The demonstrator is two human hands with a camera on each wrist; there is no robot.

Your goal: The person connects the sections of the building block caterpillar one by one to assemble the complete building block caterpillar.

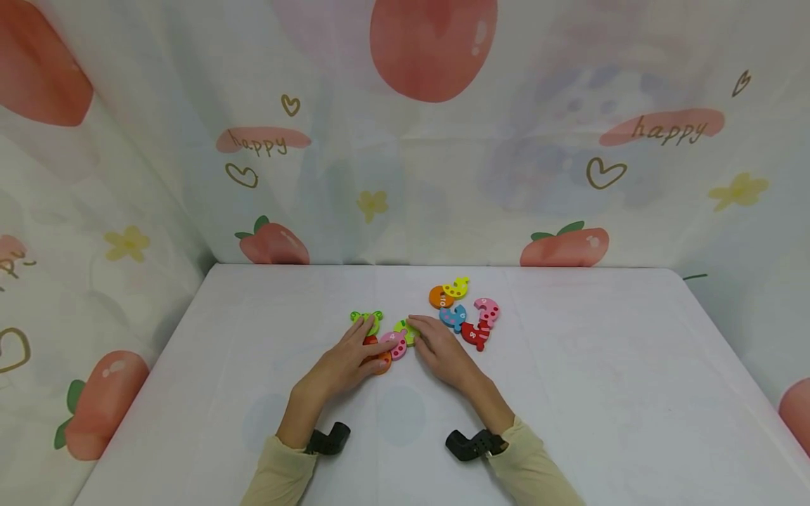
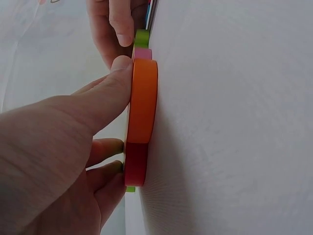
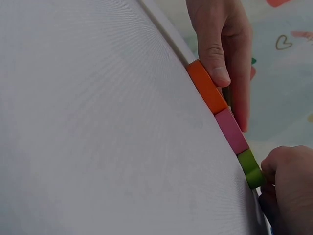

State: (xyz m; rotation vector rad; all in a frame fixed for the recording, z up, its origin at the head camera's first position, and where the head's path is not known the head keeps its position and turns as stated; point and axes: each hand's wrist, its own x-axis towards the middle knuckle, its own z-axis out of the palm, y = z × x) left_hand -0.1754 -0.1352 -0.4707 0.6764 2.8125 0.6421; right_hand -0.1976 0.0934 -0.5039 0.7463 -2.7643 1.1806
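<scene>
Flat colourful wooden puzzle pieces with numbers join in a curved row under both hands. My left hand (image 1: 346, 362) lies over its left part, fingers stretched out. Its thumb touches an orange piece (image 2: 143, 100), one finger reaches a pink piece (image 1: 396, 345), and others rest by the green head piece (image 1: 376, 320). A red piece (image 2: 136, 164) sits between orange and head, mostly covered. At the row's right end my right hand (image 1: 443, 351) holds a green piece (image 3: 251, 169) between thumb and fingertips; its far side is partly hidden.
Right of the hands, a second curved cluster holds an orange piece (image 1: 440, 296), a yellow piece (image 1: 457, 288), a blue piece (image 1: 452, 318), a red piece (image 1: 474, 336) and a pink piece (image 1: 487, 310). The white table (image 1: 601, 393) meets a patterned cloth (image 1: 443, 190) behind.
</scene>
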